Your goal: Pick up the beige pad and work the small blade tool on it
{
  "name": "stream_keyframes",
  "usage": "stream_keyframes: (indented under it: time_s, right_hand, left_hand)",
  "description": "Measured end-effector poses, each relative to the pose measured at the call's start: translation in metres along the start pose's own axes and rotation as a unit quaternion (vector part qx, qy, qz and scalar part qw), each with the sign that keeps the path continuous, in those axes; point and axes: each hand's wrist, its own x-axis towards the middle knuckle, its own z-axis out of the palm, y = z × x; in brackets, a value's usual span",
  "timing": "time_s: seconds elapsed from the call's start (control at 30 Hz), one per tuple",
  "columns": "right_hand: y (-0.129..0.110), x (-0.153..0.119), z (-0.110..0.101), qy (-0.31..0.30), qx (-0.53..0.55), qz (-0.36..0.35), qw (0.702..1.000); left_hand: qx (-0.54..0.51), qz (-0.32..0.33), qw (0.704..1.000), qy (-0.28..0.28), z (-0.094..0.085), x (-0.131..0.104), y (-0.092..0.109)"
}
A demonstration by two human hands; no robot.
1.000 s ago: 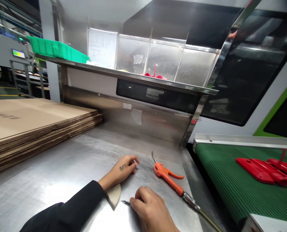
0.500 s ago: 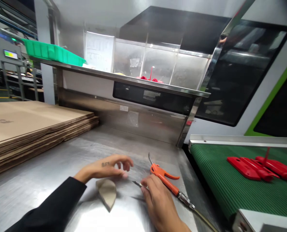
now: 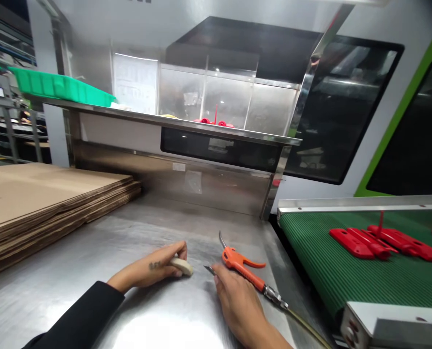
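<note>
Well, left hand [image 3: 154, 267] pinches a pale pad [image 3: 183, 266] — right hand [image 3: 239, 298], a mostly hidden tool [image 3: 209, 269].

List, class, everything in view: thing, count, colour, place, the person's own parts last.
Table: one, silver, front centre
Shelf: one, silver, above table's back
Tray: one, green, shelf's left end
Paper sheet: one, white, behind shelf
Cardboard stack: one, brown, table's left
Air gun: one, orange, table's right side
Hose: one, yellowish, from air gun
Conveyor belt: one, green, far right
Moulded parts: several, red, on belt and shelf
Machine windows: several, black, background
Curved piece: one, pale beige, in left hand
Pointed tool: one, dark tip, in right hand
Sleeve: one, black, left arm
Left hand: one, bare, lower centre
Right hand: one, bare, beside air gun
</note>
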Motion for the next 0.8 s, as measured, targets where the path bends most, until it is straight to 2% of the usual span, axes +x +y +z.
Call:
stream_keyframes:
  time_s: [0.1,0.3,0.5,0.8]
  right_hand:
    - [0.002,-0.001,0.0,-0.001,-0.015,-0.004,1.0]
    - [0.001,-0.004,-0.001,-0.019,-0.079,-0.027,0.996]
    - [-0.003,-0.007,-0.003,-0.035,-0.123,-0.021,0.992]
    - [-0.011,-0.004,-0.003,-0.084,-0.18,0.0,0.98]
  left_hand:
    - [-0.002,0.017,1.0,0.018,0.01,0.004,0.003]
    - [0.008,0.043,0.999,0.017,0.021,0.012,0.0]
    - [0.003,0.072,0.997,0.009,0.024,0.014,-0.003]
    - [-0.009,0.072,0.997,0.017,0.028,0.015,-0.001]
